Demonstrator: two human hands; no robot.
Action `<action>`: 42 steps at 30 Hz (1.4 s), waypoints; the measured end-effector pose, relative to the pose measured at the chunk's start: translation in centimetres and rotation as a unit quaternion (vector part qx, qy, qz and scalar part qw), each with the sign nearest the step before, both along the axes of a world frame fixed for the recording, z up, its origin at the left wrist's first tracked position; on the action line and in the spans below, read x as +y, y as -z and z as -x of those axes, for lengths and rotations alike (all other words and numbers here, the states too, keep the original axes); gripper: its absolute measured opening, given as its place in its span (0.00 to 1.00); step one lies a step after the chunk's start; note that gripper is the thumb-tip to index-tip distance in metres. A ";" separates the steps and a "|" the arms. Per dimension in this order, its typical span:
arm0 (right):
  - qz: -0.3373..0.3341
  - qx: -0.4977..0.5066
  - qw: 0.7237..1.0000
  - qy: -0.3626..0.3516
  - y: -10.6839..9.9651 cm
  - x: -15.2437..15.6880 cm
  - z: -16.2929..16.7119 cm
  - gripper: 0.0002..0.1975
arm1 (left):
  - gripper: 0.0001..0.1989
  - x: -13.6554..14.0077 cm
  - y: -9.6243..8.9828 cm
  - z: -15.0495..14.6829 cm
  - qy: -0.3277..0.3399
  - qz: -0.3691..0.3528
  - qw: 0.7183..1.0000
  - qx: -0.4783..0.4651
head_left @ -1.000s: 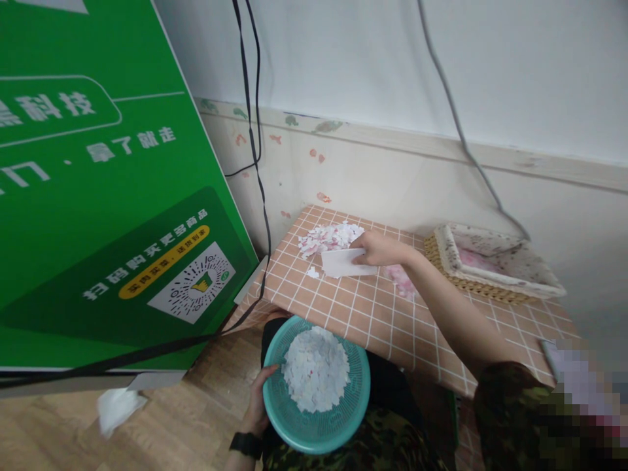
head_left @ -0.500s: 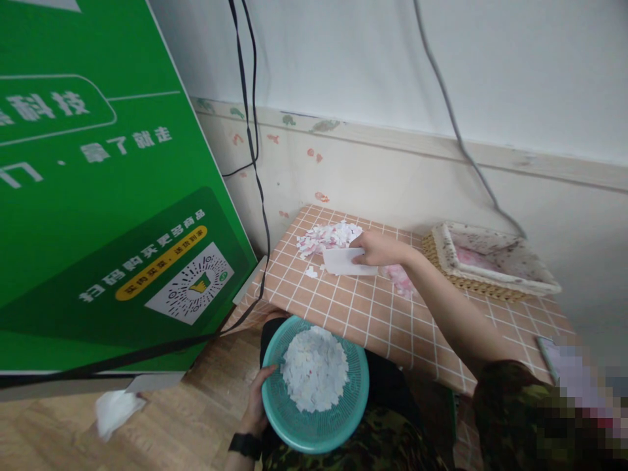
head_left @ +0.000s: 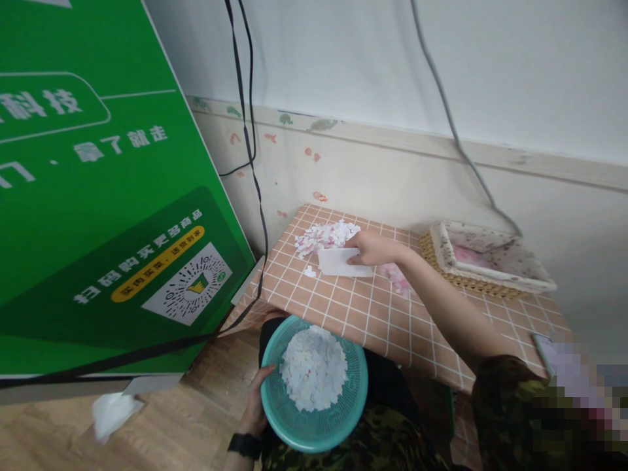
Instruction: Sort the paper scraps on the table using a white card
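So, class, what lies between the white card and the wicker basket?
In the head view, pink scraps lie between the card and the wicker basket; the right hand holds the card, its wrist crossing that stretch.

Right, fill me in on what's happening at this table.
The person's left hand grips the rim of a teal colander over the lap, with a heap of white scraps inside. The right hand holds a white card at the checked table, beside a pile of white and pink pieces. A pinker heap lies near the right wrist; a lined wicker basket stands farther right.
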State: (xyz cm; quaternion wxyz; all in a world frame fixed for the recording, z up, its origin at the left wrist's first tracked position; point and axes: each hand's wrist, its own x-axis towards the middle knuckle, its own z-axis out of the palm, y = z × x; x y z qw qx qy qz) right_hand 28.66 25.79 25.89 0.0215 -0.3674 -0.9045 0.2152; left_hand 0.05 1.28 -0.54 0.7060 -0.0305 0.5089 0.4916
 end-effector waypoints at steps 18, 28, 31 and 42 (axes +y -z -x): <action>-0.062 -0.027 0.997 0.041 -0.5 0.1 -0.5 0.04 | 0.10 -0.1 0.7 0.2 -0.008 -0.005 1.000 -0.016; -0.090 -0.051 0.994 0.046 -0.5 0.1 -0.6 0.04 | 0.09 0.1 0.3 0.0 -0.006 0.007 1.000 -0.002; -0.104 -0.058 0.992 0.041 -0.2 0.0 -0.4 0.03 | 0.09 0.1 0.3 0.1 -0.005 0.009 1.000 -0.004; -0.079 -0.033 0.996 0.023 -0.4 -0.8 -0.3 0.03 | 0.10 0.1 0.0 -0.1 0.006 0.015 1.000 -0.014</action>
